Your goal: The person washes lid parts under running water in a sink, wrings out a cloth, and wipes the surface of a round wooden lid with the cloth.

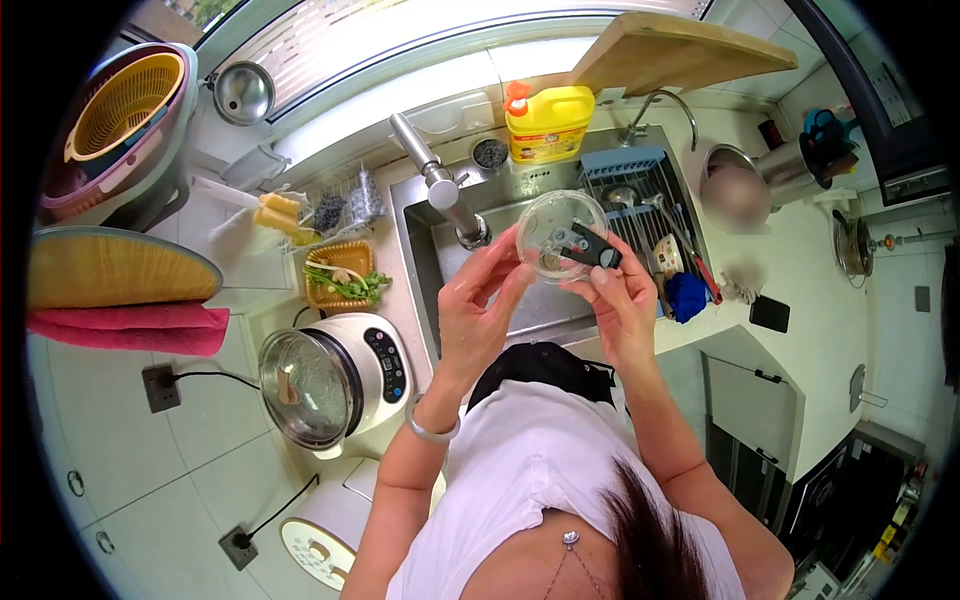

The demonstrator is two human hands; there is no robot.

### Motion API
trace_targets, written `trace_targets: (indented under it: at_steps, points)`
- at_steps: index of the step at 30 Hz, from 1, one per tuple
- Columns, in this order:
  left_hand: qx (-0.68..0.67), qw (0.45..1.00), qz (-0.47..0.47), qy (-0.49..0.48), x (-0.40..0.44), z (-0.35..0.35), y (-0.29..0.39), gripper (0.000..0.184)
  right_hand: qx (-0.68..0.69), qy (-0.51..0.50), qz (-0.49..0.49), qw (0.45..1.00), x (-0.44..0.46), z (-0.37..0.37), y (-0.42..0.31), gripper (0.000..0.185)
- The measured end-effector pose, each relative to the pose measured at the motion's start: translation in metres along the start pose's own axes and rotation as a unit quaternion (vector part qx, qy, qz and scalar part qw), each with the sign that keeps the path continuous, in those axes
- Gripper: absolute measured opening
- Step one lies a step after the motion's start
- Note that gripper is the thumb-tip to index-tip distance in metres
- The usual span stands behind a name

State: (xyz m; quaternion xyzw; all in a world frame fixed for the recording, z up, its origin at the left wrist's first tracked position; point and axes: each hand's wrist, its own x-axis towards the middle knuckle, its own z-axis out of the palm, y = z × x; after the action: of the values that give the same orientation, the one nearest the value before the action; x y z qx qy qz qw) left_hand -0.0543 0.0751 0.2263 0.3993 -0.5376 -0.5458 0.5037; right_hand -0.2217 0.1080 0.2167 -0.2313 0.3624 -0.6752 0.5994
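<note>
Over the sink [420, 300], both hands are at a clear round plastic container [545, 215] with a black part [592, 245] across its right side. Whether the black part is attached cannot be made out. My left hand [478, 312] is closed on the container's left rim, thumb near its lower edge. My right hand [622, 300] grips the right side, thumb and fingers pressed at the black part. The tap [437, 180] stands to the left of the container. Right of my right hand is a dish rack [622, 160] holding utensils and a blue cloth-like item [686, 296].
Behind the sink stand a yellow jug [548, 125] and a wooden board [680, 58]. On the left are a glass-lidded electric pot [320, 385], a basket of greens [340, 275] and stacked colanders [125, 105]. A phone-like black slab [769, 314] lies on the right counter.
</note>
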Motion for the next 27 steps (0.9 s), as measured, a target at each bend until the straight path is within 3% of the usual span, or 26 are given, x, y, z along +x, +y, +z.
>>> trace_targets:
  at_steps: [3,5,7,9,12,13,14,15,16,17,19,20,21,23,24,25,26,27]
  points:
    - [-0.007,1.000,-0.001,0.004,-0.002,-0.001,0.001,0.041,-0.036,-0.020,-0.006,0.999,0.000,0.000,-0.002,0.052]
    - [-0.053,0.995,-0.076,-0.037,-0.004,-0.005,-0.011,0.040,-0.073,-0.032,-0.008,0.997,0.006,-0.007,-0.005,0.053]
    - [-0.025,0.995,-0.087,-0.035,-0.008,-0.010,-0.025,0.038,-0.198,-0.084,0.072,0.974,0.019,-0.028,-0.007,0.049]
    - [0.139,0.979,-0.119,-0.087,-0.014,-0.021,-0.037,0.037,-0.180,-0.090,0.086,0.976,0.033,-0.048,0.002,0.043]
    - [0.151,0.972,-0.147,-0.105,-0.020,-0.032,-0.056,0.036,0.082,-0.054,0.191,0.977,0.051,-0.109,0.053,0.024]
    - [0.150,0.970,-0.163,-0.105,-0.024,-0.034,-0.063,0.035,-0.224,-0.039,0.200,0.953,0.062,-0.136,0.088,0.023]
    - [0.148,0.970,-0.164,-0.103,-0.027,-0.035,-0.071,0.035,-0.509,-0.021,0.189,0.839,0.072,-0.162,0.122,0.023]
    - [0.185,0.961,-0.177,-0.104,-0.030,-0.038,-0.079,0.035,-0.789,-0.001,-0.053,0.612,0.060,-0.184,0.149,0.031]
    - [0.222,0.951,-0.189,-0.106,-0.029,-0.040,-0.081,0.035,-0.788,0.007,-0.016,0.615,0.061,-0.218,0.180,0.035]
    - [0.252,0.942,-0.193,-0.107,-0.031,-0.042,-0.080,0.034,-0.788,0.003,-0.028,0.615,0.071,-0.203,0.169,0.035]
    - [0.216,0.953,-0.189,-0.099,-0.037,-0.053,-0.085,0.033,-0.562,0.038,0.178,0.807,0.058,-0.164,0.142,0.030]
    - [0.216,0.952,-0.195,-0.094,-0.041,-0.057,-0.089,0.033,-0.440,0.007,0.165,0.883,0.062,-0.162,0.141,0.023]
    - [0.206,0.953,-0.209,-0.081,-0.042,-0.060,-0.093,0.032,-0.402,-0.041,0.165,0.900,0.069,-0.153,0.130,0.026]
    - [0.197,0.953,-0.220,-0.075,-0.040,-0.062,-0.096,0.032,-0.136,-0.010,0.223,0.965,0.065,-0.102,0.092,0.021]
    - [0.191,0.951,-0.230,-0.073,-0.039,-0.061,-0.096,0.032,-0.136,-0.007,0.220,0.966,0.066,-0.121,0.107,0.021]
    - [0.185,0.951,-0.240,-0.069,-0.039,-0.059,-0.097,0.032,-0.445,-0.019,0.147,0.883,0.067,-0.155,0.135,0.019]
    - [0.184,0.951,-0.238,-0.070,-0.040,-0.057,-0.101,0.032,-0.706,-0.030,0.059,0.706,0.064,-0.176,0.150,0.019]
    - [0.206,0.949,-0.227,-0.077,-0.043,-0.057,-0.108,0.032,-0.705,-0.028,0.059,0.706,0.055,-0.177,0.148,0.019]
